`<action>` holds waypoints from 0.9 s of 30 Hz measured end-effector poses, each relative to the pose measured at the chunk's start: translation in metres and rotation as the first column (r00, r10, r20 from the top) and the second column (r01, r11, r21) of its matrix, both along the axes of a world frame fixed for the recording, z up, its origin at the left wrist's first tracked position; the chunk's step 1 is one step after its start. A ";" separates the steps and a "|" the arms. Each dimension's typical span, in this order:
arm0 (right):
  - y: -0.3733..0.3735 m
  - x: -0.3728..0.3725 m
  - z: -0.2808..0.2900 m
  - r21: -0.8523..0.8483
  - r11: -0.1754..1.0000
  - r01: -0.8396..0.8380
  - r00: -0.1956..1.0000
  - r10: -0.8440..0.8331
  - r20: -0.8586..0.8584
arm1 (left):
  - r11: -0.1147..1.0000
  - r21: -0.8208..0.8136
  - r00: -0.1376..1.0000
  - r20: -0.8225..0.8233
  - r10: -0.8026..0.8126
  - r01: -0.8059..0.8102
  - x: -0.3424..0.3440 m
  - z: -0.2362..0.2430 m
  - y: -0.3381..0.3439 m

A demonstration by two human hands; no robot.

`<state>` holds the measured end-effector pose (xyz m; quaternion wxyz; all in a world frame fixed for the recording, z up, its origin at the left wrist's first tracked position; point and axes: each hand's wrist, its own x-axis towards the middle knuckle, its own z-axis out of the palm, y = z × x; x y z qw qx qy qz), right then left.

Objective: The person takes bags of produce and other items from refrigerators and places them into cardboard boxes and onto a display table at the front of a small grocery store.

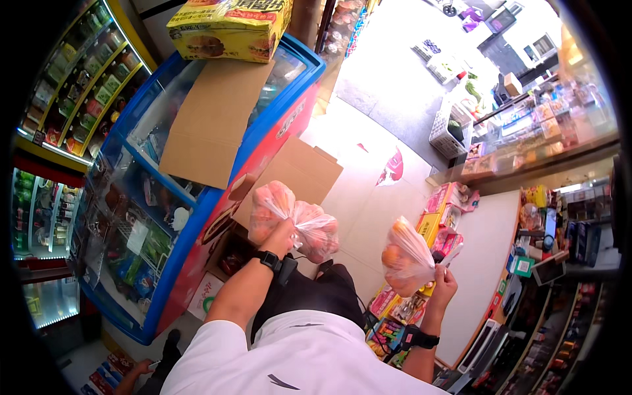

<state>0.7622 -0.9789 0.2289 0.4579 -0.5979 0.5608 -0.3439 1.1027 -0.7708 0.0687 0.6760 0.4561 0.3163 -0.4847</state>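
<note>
My left hand [284,234] grips the knotted necks of what look like two thin plastic bags [315,234] full of round, reddish-orange fruit, held above the floor beside the chest freezer. My right hand [442,284] is closed on the gathered top of another clear bag [405,257] of orange fruit, held near the white counter [488,237] and its rack of colourful packets. Both wrists wear dark strapped devices.
A blue-rimmed chest freezer [315,66] carrying cardboard [210,118] and a yellow box [230,29] lines my left, with drink coolers [92,85] behind. A co-worker's hand [140,368] shows low left. A bright doorway with crates [447,128] lies ahead; shop shelves fill the right.
</note>
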 end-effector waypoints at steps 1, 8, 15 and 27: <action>-0.019 0.018 -0.007 -0.006 1.000 -0.024 1.000 0.024 -0.009 | 1.000 0.018 1.000 0.009 -0.005 0.005 0.013 -0.021 -0.016; -0.159 0.163 -0.087 0.169 0.958 -0.230 0.941 0.264 -0.213 | 0.980 0.187 0.989 0.118 -0.094 0.070 0.121 -0.161 -0.148; -0.248 0.242 -0.163 0.319 0.824 -0.469 0.770 0.558 -0.310 | 0.966 0.259 0.986 0.166 -0.030 -0.015 0.180 -0.235 -0.226; -0.274 0.311 -0.203 0.480 0.637 -0.603 0.524 0.770 -0.365 | 0.890 0.449 0.962 0.269 -0.053 -0.076 0.179 -0.338 -0.237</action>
